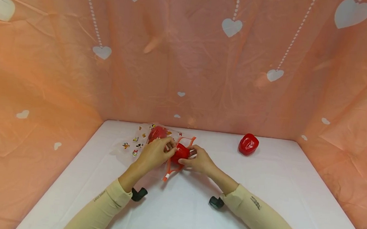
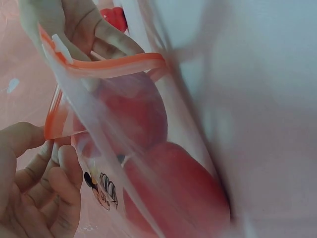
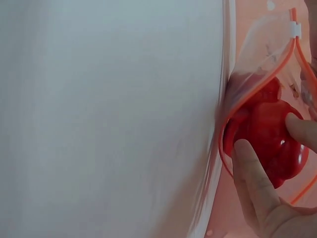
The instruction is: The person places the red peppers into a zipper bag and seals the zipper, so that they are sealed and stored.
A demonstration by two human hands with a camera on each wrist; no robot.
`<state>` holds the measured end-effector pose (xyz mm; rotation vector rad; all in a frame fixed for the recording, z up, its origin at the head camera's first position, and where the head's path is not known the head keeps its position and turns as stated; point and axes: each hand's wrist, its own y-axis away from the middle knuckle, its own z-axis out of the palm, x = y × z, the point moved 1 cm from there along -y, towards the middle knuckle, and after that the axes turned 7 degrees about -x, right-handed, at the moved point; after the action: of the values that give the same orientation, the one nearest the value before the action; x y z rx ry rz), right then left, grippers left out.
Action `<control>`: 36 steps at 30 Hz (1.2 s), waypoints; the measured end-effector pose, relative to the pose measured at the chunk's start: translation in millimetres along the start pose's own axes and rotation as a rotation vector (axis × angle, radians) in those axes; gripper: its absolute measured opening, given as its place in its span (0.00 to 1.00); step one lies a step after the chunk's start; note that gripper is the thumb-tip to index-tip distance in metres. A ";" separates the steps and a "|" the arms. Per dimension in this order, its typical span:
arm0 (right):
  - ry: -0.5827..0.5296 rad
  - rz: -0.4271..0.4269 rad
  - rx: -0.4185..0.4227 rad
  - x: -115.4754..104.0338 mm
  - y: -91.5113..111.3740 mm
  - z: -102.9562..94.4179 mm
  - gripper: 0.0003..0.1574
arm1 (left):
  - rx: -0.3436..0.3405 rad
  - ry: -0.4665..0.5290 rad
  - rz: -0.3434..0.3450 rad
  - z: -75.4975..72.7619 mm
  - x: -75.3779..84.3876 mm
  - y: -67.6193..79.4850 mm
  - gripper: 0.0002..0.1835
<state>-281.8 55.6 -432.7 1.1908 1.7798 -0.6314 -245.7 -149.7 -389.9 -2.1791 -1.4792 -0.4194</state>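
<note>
A clear zip bag printed with small cartoon figures lies at the table's far left, its orange zip edge spread apart. One red bell pepper sits deep inside it, seen through the film. My left hand pinches the orange edge between thumb and fingers. Opposite it, my right hand grips a second red bell pepper with thumb and fingers, at the bag's mouth and partly within it. A white slider sits at one end of the zip.
A third red bell pepper rests on the white table at the far right. Pink-orange curtains with white hearts hang behind and at both sides. Dark camera mounts show at both wrists.
</note>
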 end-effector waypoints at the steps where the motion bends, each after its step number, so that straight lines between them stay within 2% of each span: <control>1: -0.002 0.002 -0.001 0.3 -1.2 1.1 0.38 | 0.000 0.004 0.002 0.0 0.0 0.1 0.04; 10: -0.033 -0.003 -0.001 -4.4 -7.7 8.8 0.36 | 0.021 -0.007 0.003 -0.6 0.1 -0.8 0.04; 25: -0.220 0.090 0.008 0.9 -16.5 13.6 0.33 | 0.009 -0.001 -0.011 1.1 1.0 -0.2 0.05; 30: -0.250 0.047 0.030 -0.6 -18.4 12.9 0.26 | 0.001 0.009 -0.017 1.2 0.8 -0.3 0.05; 33: -0.261 0.020 0.008 -1.6 -19.1 12.1 0.22 | -0.005 0.015 -0.020 1.4 0.9 -0.4 0.05; 36: -0.282 0.029 -0.047 -1.0 -17.9 11.0 0.21 | -0.012 0.016 -0.021 1.9 1.2 -0.8 0.05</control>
<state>-293.6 39.2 -438.2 1.0382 1.5298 -0.7007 -246.0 -147.5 -390.7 -2.1659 -1.4960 -0.4537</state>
